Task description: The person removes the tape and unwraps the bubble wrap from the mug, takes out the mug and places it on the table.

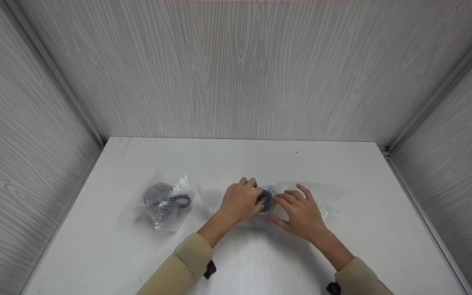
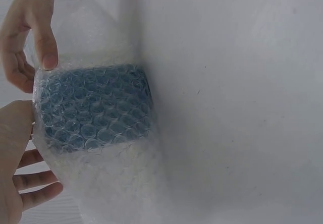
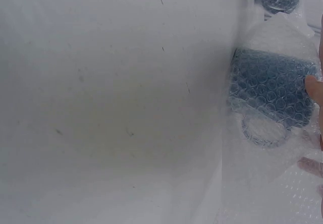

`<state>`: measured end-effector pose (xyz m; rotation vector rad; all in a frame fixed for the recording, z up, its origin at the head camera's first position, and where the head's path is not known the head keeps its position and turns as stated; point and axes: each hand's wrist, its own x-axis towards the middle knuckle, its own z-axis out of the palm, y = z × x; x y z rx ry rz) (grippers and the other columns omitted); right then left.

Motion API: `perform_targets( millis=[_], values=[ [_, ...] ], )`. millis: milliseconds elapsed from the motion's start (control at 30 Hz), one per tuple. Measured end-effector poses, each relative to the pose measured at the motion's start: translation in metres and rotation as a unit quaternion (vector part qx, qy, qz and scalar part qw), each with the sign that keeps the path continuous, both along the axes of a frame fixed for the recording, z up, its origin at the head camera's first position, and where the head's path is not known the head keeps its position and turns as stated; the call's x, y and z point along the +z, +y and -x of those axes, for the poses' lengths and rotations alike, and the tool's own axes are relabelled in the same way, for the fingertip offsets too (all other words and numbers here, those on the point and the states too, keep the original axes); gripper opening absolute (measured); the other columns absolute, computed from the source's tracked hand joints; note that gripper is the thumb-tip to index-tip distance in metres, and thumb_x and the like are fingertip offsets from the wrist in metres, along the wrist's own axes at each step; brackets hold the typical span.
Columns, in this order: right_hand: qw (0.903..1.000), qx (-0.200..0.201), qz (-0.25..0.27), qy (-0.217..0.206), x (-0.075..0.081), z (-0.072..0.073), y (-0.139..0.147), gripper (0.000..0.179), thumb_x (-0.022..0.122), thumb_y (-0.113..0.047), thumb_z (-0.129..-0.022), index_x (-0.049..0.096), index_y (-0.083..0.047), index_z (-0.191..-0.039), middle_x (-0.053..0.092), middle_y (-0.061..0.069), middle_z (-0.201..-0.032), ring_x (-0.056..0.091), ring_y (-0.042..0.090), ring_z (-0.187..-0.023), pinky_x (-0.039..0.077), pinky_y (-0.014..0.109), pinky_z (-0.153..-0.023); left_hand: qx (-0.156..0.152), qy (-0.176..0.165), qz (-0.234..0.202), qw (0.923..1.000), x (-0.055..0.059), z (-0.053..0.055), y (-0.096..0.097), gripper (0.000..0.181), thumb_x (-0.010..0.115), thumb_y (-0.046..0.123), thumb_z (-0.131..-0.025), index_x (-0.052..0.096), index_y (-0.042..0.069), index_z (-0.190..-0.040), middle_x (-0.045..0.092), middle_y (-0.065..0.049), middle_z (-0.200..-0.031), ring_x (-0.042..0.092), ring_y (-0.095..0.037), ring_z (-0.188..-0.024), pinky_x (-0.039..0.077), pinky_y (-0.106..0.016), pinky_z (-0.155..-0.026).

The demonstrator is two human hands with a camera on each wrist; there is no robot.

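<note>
A dark blue mug (image 2: 96, 105) wrapped in bubble wrap is between my two hands, its side showing through the bubbles. Its ring-shaped handle (image 3: 265, 133) shows under the plastic in the right wrist view. My left hand (image 1: 240, 202) grips the wrapped mug from the left, fingers bent over its far side and thumb on the near one. On the right, my right hand (image 1: 300, 213) is spread with fingertips and thumb at the mug's side. Loose bubble wrap (image 1: 326, 190) extends out to both sides, partly behind the hands.
A second mug-shaped item (image 1: 158, 194) in bubble wrap, with a dark ring handle, lies to the left on the white table (image 1: 252, 159). Wood-grained panels (image 1: 236, 73) enclose the table at the back and both sides.
</note>
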<state>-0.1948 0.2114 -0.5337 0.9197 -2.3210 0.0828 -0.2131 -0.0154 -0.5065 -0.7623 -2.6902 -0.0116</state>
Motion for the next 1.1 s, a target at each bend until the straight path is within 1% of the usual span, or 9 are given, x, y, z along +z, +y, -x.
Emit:
perform_targets(
  millis=[133,300,433,533,600,700,867,1100],
  values=[
    [1.0000,0.002,0.001,0.002,0.0002,-0.0001,0.0002,0.059,0.091,-0.057,-0.075,0.076,-0.014,-0.113,0.080,0.002,-0.109,0.074,0.028,-0.107,0.051,0.058,-0.109,0.007,-0.028,0.018,0.9994,0.0025,0.0018,0.0011,0.035,0.067,0.051,-0.100,0.080,0.023,-0.115,0.072,-0.001,-0.111,0.070,-0.019,-0.098,0.064,-0.034,-0.076],
    [1.0000,0.000,0.003,0.000,0.0002,0.0009,0.0004,0.058,0.091,-0.056,-0.074,0.076,-0.015,-0.113,0.080,0.002,-0.109,0.074,0.028,-0.107,0.050,0.058,-0.110,0.009,-0.045,0.015,0.9988,0.0043,0.0043,0.0035,0.034,0.069,0.049,-0.099,0.080,0.022,-0.115,0.072,-0.002,-0.110,0.070,-0.020,-0.097,0.063,-0.036,-0.076],
    [1.0000,0.002,0.003,0.004,-0.0005,0.0008,0.0003,0.058,0.091,-0.057,-0.074,0.076,-0.015,-0.112,0.080,0.001,-0.108,0.074,0.027,-0.106,0.051,0.059,-0.109,0.004,-0.040,0.021,0.9990,0.0037,0.0050,0.0044,0.030,0.070,0.048,-0.099,0.081,0.022,-0.110,0.072,-0.001,-0.109,0.071,-0.019,-0.095,0.063,-0.035,-0.074],
    [1.0000,0.003,0.005,0.006,-0.0009,0.0009,0.0002,0.058,0.091,-0.057,-0.075,0.076,-0.015,-0.112,0.080,0.002,-0.108,0.074,0.027,-0.105,0.051,0.059,-0.109,0.002,-0.029,0.029,0.9992,0.0033,0.0051,0.0047,0.029,0.070,0.048,-0.099,0.081,0.022,-0.106,0.072,0.000,-0.107,0.071,-0.018,-0.092,0.063,-0.033,-0.071],
    [1.0000,0.003,0.007,0.005,-0.0014,0.0015,0.0004,0.058,0.091,-0.057,-0.074,0.077,-0.015,-0.112,0.080,0.002,-0.108,0.074,0.027,-0.105,0.051,0.059,-0.109,0.003,-0.023,0.033,0.9992,0.0035,0.0050,0.0048,0.029,0.070,0.049,-0.099,0.081,0.023,-0.105,0.072,0.000,-0.106,0.070,-0.018,-0.091,0.062,-0.033,-0.071],
    [1.0000,0.002,0.008,0.001,-0.0020,0.0019,0.0007,0.057,0.091,-0.056,-0.075,0.077,-0.015,-0.113,0.080,0.002,-0.109,0.074,0.027,-0.106,0.050,0.059,-0.109,0.004,-0.024,0.035,0.9991,0.0044,0.0044,0.0051,0.030,0.071,0.050,-0.098,0.081,0.023,-0.107,0.072,0.000,-0.106,0.070,-0.018,-0.091,0.062,-0.033,-0.072],
    [1.0000,0.000,0.005,-0.006,-0.0019,0.0008,0.0004,0.056,0.089,-0.056,-0.077,0.077,-0.016,-0.114,0.080,0.002,-0.110,0.074,0.027,-0.106,0.050,0.059,-0.110,0.006,-0.039,0.036,0.9986,0.0054,0.0044,0.0068,0.032,0.072,0.051,-0.097,0.081,0.023,-0.110,0.072,-0.001,-0.109,0.071,-0.019,-0.095,0.062,-0.034,-0.075],
    [0.9999,-0.004,0.000,-0.010,-0.0017,0.0000,-0.0007,0.055,0.088,-0.056,-0.078,0.077,-0.016,-0.114,0.080,0.001,-0.110,0.074,0.026,-0.107,0.050,0.058,-0.110,0.013,-0.058,0.042,0.9973,0.0039,0.0060,0.0094,0.032,0.073,0.050,-0.097,0.081,0.023,-0.113,0.072,-0.001,-0.112,0.071,-0.020,-0.097,0.063,-0.035,-0.076]
  ],
)
